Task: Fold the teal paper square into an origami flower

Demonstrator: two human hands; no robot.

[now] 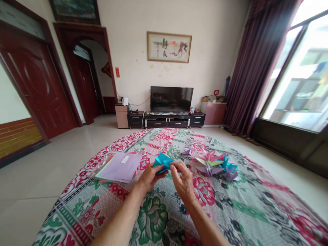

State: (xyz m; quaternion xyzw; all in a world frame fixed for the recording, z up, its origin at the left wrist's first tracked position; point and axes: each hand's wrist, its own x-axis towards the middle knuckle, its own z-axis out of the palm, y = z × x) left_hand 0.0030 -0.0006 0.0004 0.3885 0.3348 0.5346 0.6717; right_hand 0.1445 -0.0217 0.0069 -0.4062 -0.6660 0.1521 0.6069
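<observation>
A folded piece of turquoise paper (163, 161) is held between both hands just above the flowered tablecloth (164, 212). My left hand (148, 177) pinches its lower left side. My right hand (182, 179) pinches its right edge with thumb and forefinger. To the left lies a stack of coloured paper sheets (120, 167) in a clear wrapper, lilac on top. To the right sits a cluster of finished folded paper figures (215, 164) in pink, purple, green and turquoise.
A small lilac folded figure (186, 150) lies farther back on the table. Beyond the table edge is tiled floor, a TV (171, 99) on a low black stand, dark red doors at left and a curtained window at right.
</observation>
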